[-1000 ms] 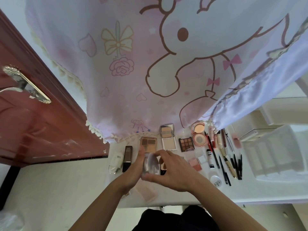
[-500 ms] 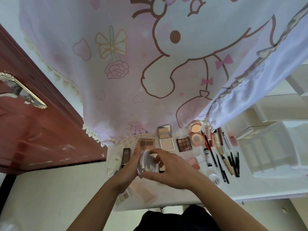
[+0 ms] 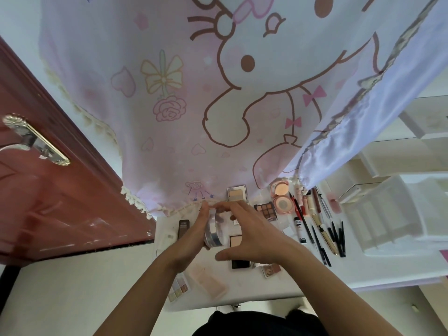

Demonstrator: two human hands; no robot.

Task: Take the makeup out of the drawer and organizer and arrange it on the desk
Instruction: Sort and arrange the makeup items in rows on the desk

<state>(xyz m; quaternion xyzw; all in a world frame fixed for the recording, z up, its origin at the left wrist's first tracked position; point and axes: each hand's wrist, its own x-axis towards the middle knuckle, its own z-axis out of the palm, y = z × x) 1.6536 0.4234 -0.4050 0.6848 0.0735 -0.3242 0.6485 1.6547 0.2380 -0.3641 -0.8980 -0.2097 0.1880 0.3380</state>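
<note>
both hands hold a round clear jar (image 3: 214,230) up above the desk (image 3: 363,270), in front of the curtain (image 3: 169,98) hem; the jar is on edge, flat face toward the right hand; left hand (image 3: 191,236) lies flat against the jar's left side, fingers near straight and pointing up, thumb hidden, so it props more than grips; right hand (image 3: 254,236) reaches over from the other side, fingers bent across the jar's top edge, thumb spread wide below and not clearly touching; looks like a two-hand hold to steady or turn it, maybe to check or twist the lid, cannot tell which; the jar is not set down yet.

much makeup is already laid out; palettes in loose rows at centre, incl. a brown palette (image 3: 266,209) just right of the hands; an open pink compact (image 3: 281,197) beside it; pencils (image 3: 324,236) and tubes lined side by side further right, likely sorted by type; a dark tube (image 3: 183,229) sits left of the hands; a pale case (image 3: 208,282) is near the front edge; the white organizer (image 3: 388,214) stands at far right, looks mostly emptied; drawer not in view; red door (image 3: 60,202) at left.

judgement: task is well along; next is finding a free spot for the jar, probably in the gap under the hands; crowded desk, so a set-down could knock neighbours.
</note>
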